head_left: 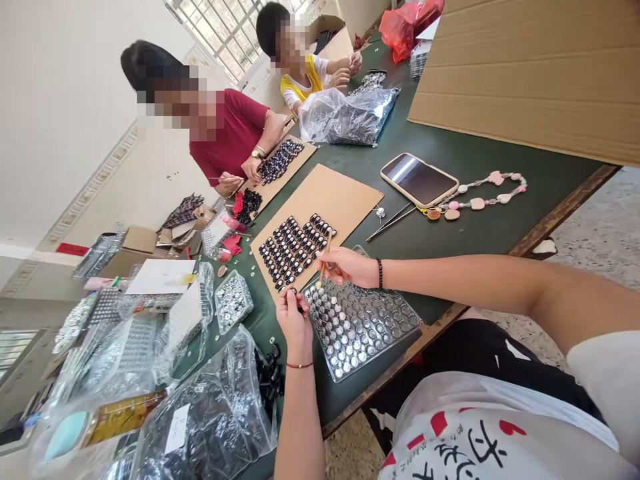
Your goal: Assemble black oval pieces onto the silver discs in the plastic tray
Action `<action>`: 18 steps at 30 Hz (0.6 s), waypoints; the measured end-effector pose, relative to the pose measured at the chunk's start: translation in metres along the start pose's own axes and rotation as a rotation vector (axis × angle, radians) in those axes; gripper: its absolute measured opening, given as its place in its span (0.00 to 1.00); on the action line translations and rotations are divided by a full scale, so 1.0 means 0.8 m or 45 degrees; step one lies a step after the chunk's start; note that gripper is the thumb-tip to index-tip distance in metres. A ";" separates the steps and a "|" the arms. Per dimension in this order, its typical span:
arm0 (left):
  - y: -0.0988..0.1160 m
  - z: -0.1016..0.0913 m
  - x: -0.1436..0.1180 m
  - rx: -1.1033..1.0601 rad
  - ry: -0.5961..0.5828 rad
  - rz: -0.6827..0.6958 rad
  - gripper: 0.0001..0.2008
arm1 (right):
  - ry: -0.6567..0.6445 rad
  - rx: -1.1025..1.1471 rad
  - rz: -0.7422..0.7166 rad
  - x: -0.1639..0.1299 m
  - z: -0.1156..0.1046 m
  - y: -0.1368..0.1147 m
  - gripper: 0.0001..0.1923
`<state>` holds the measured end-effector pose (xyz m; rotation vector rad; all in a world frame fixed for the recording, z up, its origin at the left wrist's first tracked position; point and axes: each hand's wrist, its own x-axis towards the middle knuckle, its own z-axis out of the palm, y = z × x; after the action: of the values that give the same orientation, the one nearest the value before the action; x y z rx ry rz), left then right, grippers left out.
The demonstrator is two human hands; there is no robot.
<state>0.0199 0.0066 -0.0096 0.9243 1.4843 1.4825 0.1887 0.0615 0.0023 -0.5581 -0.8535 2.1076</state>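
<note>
My right hand point(347, 267) is closed around a thin yellowish stick point(323, 270), its lower tip over the near-left part of a clear plastic tray point(395, 313). The tray has rows of round pockets; several hold silvery-white discs point(345, 347), while others look bare. My left hand point(294, 317) pinches a small black piece point(301, 307) beside the tray's left corner, mostly hidden by the fingers. Just beyond both hands, rows of small black pieces with white round tops point(295, 250) lie on a cardboard sheet point(340, 193).
Left of my hands are a clear box of discs point(233, 300) and a large bag of black parts point(200, 407). A phone point(419, 179) with a beaded strap and metal tweezers point(393, 221) lie right. A cardboard box point(530, 73) stands far right. Two people sit across the table.
</note>
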 end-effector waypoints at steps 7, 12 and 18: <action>0.038 0.027 0.081 0.586 -0.225 0.076 0.17 | 0.074 -0.142 0.015 -0.003 0.009 0.010 0.14; 0.048 0.084 0.175 1.107 -0.201 0.383 0.14 | 0.042 -0.201 -0.026 -0.006 0.014 0.008 0.13; 0.019 0.124 0.237 1.272 -0.189 0.408 0.11 | 0.122 -0.264 0.000 -0.004 0.014 0.005 0.12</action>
<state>0.0362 0.2203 -0.0012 1.8724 2.0444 0.7677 0.1814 0.0529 0.0074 -0.7613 -1.0229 1.9875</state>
